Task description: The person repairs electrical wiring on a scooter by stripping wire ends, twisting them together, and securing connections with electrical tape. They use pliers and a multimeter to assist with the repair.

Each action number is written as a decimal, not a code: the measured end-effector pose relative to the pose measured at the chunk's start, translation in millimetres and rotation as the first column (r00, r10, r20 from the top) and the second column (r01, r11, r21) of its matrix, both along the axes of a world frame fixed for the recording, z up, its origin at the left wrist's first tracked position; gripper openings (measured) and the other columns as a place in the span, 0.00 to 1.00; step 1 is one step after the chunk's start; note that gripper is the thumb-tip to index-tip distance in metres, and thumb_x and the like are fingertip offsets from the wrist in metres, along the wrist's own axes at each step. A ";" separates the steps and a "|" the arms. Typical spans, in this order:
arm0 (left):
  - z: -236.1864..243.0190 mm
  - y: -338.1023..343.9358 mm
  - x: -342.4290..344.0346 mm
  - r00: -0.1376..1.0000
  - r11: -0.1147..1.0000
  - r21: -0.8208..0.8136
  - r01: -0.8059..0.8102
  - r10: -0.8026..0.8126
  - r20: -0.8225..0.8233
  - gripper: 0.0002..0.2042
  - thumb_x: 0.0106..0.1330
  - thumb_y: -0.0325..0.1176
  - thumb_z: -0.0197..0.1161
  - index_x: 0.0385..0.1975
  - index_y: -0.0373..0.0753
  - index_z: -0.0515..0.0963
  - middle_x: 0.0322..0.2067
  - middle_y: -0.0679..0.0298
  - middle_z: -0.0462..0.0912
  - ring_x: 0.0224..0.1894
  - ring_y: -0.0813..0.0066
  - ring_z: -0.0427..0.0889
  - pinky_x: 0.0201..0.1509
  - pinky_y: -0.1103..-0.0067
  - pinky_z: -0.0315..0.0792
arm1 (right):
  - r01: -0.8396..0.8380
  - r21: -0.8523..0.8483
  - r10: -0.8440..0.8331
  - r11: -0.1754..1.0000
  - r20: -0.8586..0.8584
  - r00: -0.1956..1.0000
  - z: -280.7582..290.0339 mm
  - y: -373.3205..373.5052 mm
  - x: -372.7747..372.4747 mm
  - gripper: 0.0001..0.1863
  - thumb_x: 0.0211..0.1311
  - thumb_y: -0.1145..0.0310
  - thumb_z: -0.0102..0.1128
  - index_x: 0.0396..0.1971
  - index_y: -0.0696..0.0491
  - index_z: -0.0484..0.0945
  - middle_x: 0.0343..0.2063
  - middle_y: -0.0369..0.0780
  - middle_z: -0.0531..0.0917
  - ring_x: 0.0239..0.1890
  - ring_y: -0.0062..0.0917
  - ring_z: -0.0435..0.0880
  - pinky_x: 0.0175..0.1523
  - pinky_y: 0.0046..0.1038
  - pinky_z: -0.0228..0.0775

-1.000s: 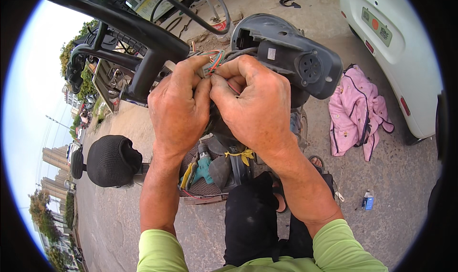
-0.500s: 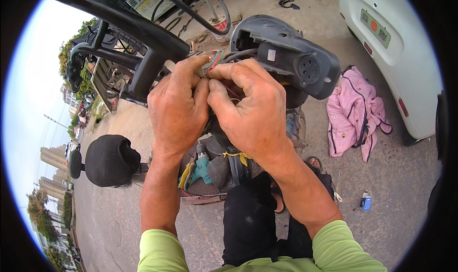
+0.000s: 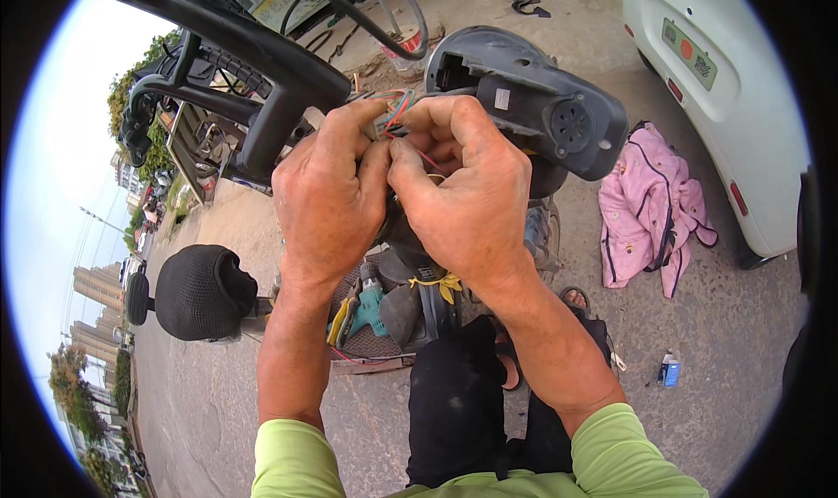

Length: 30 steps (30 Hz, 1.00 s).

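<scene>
Over an opened vehicle, my two hands meet thumb to thumb at a bundle of thin coloured wires (image 3: 404,103). Between thumb and bent forefinger, my left hand (image 3: 325,208) grips what looks like a pale wire connector (image 3: 381,130), partly hidden by the fingers. My right hand (image 3: 476,199) is closed in a pinch beside it, at the red and dark wires coming from the connector. Its fingertips hide the exact wire. Just beyond my right hand lies a dark grey plastic housing (image 3: 528,101) with a round slotted disc. A thick black frame bar (image 3: 262,61) stands left of the wires.
Below my hands, a teal power drill (image 3: 371,309) and a yellow-and-grey tool (image 3: 342,320) lie on the footboard. A black mesh-covered seat (image 3: 201,293) is at left. Rightward are a pink jacket (image 3: 644,206), a small blue box (image 3: 669,371) and a white car (image 3: 724,105).
My right hand has shifted slightly right and its fingers have opened a little from the left ones. More of the connector and red wires shows between the hands.
</scene>
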State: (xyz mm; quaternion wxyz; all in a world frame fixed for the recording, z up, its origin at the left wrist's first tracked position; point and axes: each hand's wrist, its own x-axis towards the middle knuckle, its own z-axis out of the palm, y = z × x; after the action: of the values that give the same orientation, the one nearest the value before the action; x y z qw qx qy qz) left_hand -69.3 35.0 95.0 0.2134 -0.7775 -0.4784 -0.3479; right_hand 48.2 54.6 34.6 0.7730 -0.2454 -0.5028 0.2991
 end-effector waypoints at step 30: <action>2.4 -3.5 1.7 1.000 1.000 -0.027 0.011 -0.011 -0.005 0.16 0.59 0.23 0.67 0.49 0.38 0.82 0.22 0.61 0.80 0.26 0.61 0.81 0.33 0.69 0.74 | 0.015 0.049 -0.018 0.999 0.044 0.999 -5.7 4.8 8.6 0.06 0.59 0.77 0.71 0.35 0.58 0.83 0.30 0.43 0.87 0.27 0.33 0.88 0.34 0.30 0.78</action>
State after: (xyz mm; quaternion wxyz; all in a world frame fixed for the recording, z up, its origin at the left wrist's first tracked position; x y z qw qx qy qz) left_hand -67.7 31.6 97.4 0.2021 -0.7839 -0.4782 -0.3407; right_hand 56.8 59.4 28.9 0.7699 -0.2371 -0.5249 0.2748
